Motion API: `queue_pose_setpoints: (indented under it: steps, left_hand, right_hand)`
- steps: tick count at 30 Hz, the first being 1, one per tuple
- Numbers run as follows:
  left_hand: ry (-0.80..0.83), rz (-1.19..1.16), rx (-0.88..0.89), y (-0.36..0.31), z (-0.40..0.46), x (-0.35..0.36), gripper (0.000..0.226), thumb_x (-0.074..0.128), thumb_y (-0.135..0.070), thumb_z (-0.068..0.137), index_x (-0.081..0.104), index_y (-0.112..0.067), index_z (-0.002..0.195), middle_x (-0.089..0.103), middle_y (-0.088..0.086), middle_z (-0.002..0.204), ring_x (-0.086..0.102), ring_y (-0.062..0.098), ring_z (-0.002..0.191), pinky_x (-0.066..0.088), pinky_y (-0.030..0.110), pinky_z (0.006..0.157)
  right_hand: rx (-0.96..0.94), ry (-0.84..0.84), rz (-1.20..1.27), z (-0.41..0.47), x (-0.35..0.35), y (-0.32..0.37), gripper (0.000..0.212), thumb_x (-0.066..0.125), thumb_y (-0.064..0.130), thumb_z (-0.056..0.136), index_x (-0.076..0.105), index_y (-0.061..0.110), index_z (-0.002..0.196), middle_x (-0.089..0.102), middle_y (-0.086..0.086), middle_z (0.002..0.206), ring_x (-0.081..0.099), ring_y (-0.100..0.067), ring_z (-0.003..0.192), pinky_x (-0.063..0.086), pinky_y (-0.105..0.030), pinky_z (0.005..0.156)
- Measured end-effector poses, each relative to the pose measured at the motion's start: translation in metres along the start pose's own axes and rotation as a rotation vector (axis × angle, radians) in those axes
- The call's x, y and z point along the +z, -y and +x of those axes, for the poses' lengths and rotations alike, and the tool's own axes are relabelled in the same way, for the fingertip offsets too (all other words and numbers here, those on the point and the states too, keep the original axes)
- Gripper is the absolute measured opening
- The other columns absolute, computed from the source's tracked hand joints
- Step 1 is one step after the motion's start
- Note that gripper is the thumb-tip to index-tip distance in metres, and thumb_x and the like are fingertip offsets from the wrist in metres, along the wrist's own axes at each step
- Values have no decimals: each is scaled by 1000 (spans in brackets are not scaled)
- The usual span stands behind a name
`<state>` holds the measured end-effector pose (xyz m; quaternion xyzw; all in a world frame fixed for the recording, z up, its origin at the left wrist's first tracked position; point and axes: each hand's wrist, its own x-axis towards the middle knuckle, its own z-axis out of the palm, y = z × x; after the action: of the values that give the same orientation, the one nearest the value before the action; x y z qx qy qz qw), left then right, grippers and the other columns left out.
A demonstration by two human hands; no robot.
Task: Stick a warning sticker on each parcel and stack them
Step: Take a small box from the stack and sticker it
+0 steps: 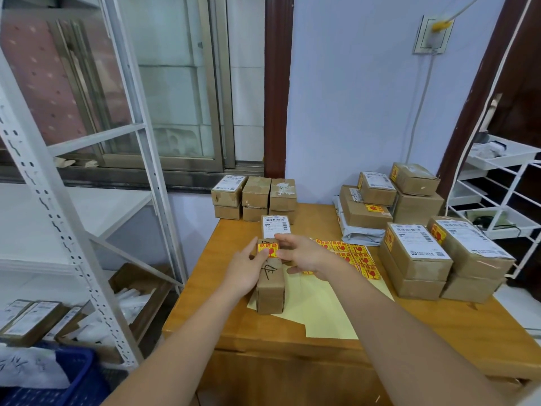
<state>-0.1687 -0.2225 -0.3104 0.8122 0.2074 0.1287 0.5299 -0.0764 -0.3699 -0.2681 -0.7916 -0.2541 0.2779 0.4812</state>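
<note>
Fingers of both hands press yellow-red sticker (268, 249) onto parcel (270, 284); print seemingly illegible.

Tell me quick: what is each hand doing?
Left hand: open, fingers pressing the sticker on the parcel.
Right hand: open, fingertips on the parcel.

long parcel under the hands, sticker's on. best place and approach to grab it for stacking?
Judging by its pose, take the long parcel across its narrow width, near mid-length, from above. It lies flat on the table, both long side faces exposed, and is slim enough for one hand to span. The left hand already rests at its left side; the right hand could close on the other.
</note>
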Motion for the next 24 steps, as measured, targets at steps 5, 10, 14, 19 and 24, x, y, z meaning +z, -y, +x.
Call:
queue_pose_setpoints:
  steps: [5, 10, 14, 19, 24]
  left_hand:
    - [16, 124, -21, 3, 1, 1, 54, 34, -50, 109, 28, -34, 161, 37, 12, 161, 33, 30, 149, 30, 47, 121]
    - [-21, 5, -19, 5, 2, 1, 48, 37, -40, 111, 37, -31, 158, 40, 6, 158, 37, 24, 146, 34, 30, 110]
    - [-26, -140, -73, -2, 4, -2, 41, 62, -37, 102, 51, -21, 138, 66, -1, 111, 67, 10, 93, 49, 20, 66]
    - [28, -172, -117, -6, 8, -5, 55, 81, -48, 85, 52, -30, 128, 70, -3, 108, 70, 11, 91, 50, 22, 65]
    - [44, 43, -29, -6, 11, -9, 48, 57, -68, 91, 64, -37, 126, 73, -12, 106, 70, 10, 95, 59, 35, 84]
  right_hand:
    - [-3, -1, 17, 1, 1, -2, 56, 60, 14, 102, 40, 25, 153, 52, 10, 131, 57, -12, 109, 56, -31, 87]
    - [-14, -20, 23, 2, 2, -5, 57, 60, 14, 101, 40, 24, 154, 50, 4, 147, 55, -14, 115, 57, -32, 86]
    - [-18, -23, 14, 3, 3, -4, 57, 61, 16, 101, 41, 26, 153, 49, 3, 151, 55, -15, 118, 57, -29, 79]
    - [-14, -18, 11, 3, 2, -4, 56, 61, 18, 101, 41, 26, 153, 49, 3, 152, 54, -17, 124, 56, -30, 79]
    - [-15, -14, 18, 4, 2, -5, 57, 61, 17, 101, 41, 26, 153, 47, 2, 153, 54, -16, 122, 56, -30, 80]
